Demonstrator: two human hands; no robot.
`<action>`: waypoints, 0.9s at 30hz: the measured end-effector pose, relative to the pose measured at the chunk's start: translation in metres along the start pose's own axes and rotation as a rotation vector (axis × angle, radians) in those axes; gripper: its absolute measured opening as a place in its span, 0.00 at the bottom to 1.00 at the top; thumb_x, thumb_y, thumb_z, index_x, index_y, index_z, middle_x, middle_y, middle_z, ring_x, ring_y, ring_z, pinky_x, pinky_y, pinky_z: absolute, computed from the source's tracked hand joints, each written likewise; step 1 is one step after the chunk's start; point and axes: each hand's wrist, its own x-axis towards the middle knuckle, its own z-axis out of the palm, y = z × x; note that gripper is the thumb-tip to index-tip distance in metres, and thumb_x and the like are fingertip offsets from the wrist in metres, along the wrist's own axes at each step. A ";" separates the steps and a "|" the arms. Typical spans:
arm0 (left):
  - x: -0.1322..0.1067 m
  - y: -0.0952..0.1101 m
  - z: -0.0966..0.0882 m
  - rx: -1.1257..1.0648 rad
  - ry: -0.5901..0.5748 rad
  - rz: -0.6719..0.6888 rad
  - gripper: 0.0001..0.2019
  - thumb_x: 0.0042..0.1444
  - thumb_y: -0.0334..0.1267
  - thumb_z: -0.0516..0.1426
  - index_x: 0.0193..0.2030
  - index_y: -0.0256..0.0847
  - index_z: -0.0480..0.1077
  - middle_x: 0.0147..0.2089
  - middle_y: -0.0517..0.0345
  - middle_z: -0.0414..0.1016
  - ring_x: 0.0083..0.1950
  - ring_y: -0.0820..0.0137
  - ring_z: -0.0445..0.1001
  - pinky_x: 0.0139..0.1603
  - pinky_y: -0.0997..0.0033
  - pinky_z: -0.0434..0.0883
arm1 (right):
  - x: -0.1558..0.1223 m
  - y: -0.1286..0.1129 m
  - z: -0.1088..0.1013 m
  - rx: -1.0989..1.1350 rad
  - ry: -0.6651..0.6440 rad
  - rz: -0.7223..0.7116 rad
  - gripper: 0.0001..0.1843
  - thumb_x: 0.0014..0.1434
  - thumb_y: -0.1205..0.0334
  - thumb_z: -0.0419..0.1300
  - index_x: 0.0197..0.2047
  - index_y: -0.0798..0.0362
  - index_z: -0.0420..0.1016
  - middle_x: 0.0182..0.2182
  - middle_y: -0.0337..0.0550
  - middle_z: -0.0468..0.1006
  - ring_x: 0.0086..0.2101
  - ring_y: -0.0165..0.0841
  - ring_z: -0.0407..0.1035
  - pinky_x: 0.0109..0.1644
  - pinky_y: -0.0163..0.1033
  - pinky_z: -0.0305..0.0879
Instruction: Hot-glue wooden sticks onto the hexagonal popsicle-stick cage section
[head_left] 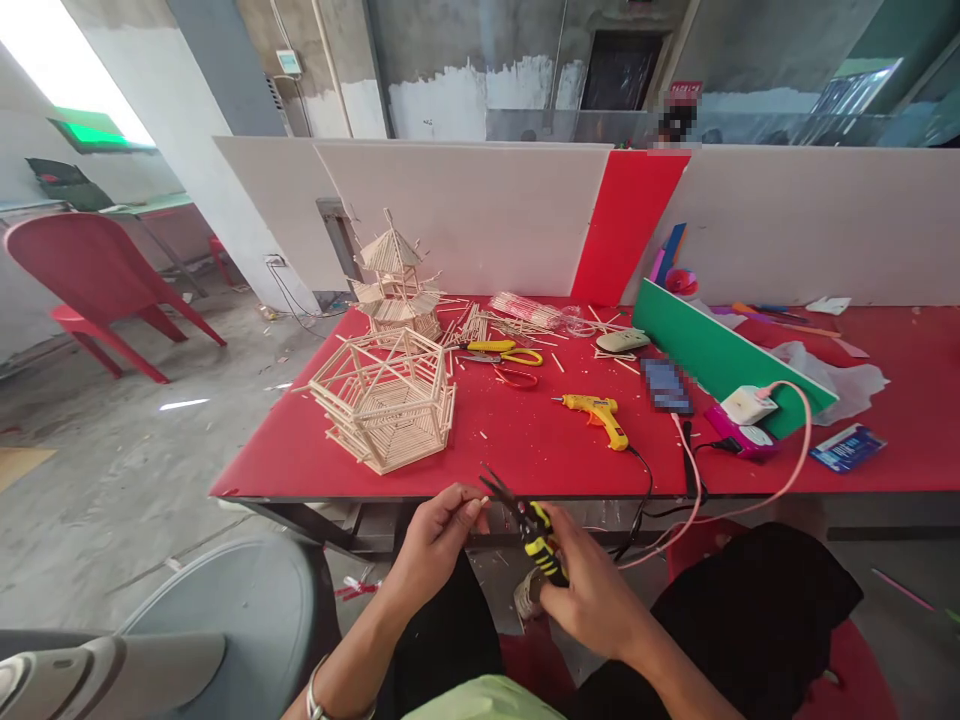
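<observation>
My left hand (441, 530) is closed in a pinch in front of the table edge, a short pale bit of wooden stick (486, 501) showing at its fingertips. In my right hand (589, 575) are black and yellow long-nosed pliers (538, 540), their jaws slightly parted and pointing toward the left fingertips. Beyond, on the red table (495, 440), lies a six-sided open frame of thin wooden sticks (390, 400). Behind it stands a tiered stick pagoda (394, 285). A yellow hot glue gun (598, 415) rests on its side to the right.
Yellow-handled pliers (495, 347), red-handled scissors (516, 376), loose sticks (472, 325) and a bundled pack (525, 308) lie mid-table. A phone (666, 385), power strip (739, 430), cables and green board (720, 345) are rightward. A grey stool (232, 610) stands at left.
</observation>
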 end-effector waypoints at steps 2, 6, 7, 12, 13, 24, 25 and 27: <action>0.000 0.003 -0.005 0.072 0.059 0.049 0.15 0.65 0.47 0.57 0.36 0.37 0.74 0.31 0.56 0.71 0.32 0.72 0.67 0.34 0.75 0.66 | 0.021 0.003 -0.008 -0.167 0.029 0.067 0.38 0.49 0.68 0.57 0.65 0.55 0.61 0.52 0.53 0.74 0.49 0.44 0.71 0.54 0.48 0.67; 0.002 0.016 -0.020 0.307 0.182 0.213 0.11 0.66 0.40 0.56 0.44 0.40 0.78 0.36 0.53 0.73 0.36 0.71 0.71 0.35 0.74 0.68 | 0.070 0.017 -0.022 -0.581 0.068 0.198 0.37 0.54 0.60 0.60 0.66 0.62 0.63 0.50 0.64 0.73 0.51 0.56 0.69 0.51 0.58 0.65; 0.003 0.020 -0.024 0.360 0.213 0.266 0.11 0.66 0.38 0.55 0.45 0.40 0.79 0.36 0.53 0.73 0.35 0.71 0.72 0.35 0.74 0.68 | 0.079 0.019 -0.023 -0.620 0.065 0.200 0.37 0.54 0.59 0.61 0.65 0.62 0.65 0.49 0.65 0.73 0.50 0.57 0.70 0.51 0.59 0.64; 0.011 0.038 -0.049 0.583 0.370 0.506 0.08 0.64 0.33 0.57 0.42 0.43 0.78 0.37 0.52 0.78 0.37 0.69 0.76 0.39 0.71 0.71 | 0.095 -0.009 -0.015 -0.385 0.287 -0.226 0.28 0.58 0.50 0.65 0.60 0.50 0.72 0.54 0.54 0.73 0.55 0.49 0.68 0.58 0.56 0.62; 0.013 0.042 -0.052 0.617 0.389 0.537 0.07 0.63 0.33 0.58 0.42 0.43 0.78 0.36 0.53 0.79 0.37 0.69 0.76 0.39 0.70 0.71 | 0.096 -0.023 -0.012 -0.278 0.308 -0.352 0.23 0.62 0.50 0.62 0.59 0.47 0.73 0.52 0.51 0.75 0.53 0.45 0.69 0.58 0.52 0.63; 0.038 0.075 -0.114 0.832 0.336 0.545 0.12 0.56 0.43 0.65 0.46 0.45 0.79 0.51 0.49 0.80 0.54 0.57 0.75 0.56 0.54 0.71 | 0.156 -0.100 0.009 -0.056 0.329 -0.598 0.12 0.69 0.54 0.56 0.40 0.49 0.79 0.37 0.42 0.79 0.41 0.36 0.69 0.50 0.43 0.62; 0.040 0.078 -0.123 0.874 0.317 0.518 0.16 0.54 0.43 0.67 0.49 0.46 0.78 0.58 0.48 0.77 0.59 0.54 0.72 0.60 0.50 0.69 | 0.159 -0.098 0.011 -0.052 0.356 -0.573 0.12 0.69 0.54 0.56 0.40 0.48 0.79 0.38 0.43 0.78 0.42 0.37 0.68 0.50 0.44 0.62; 0.042 0.081 -0.139 0.955 0.267 0.457 0.19 0.51 0.44 0.68 0.51 0.46 0.77 0.66 0.47 0.69 0.66 0.50 0.65 0.64 0.44 0.65 | 0.164 -0.095 0.018 -0.043 0.384 -0.541 0.13 0.69 0.53 0.56 0.41 0.48 0.80 0.40 0.44 0.76 0.44 0.37 0.67 0.52 0.45 0.63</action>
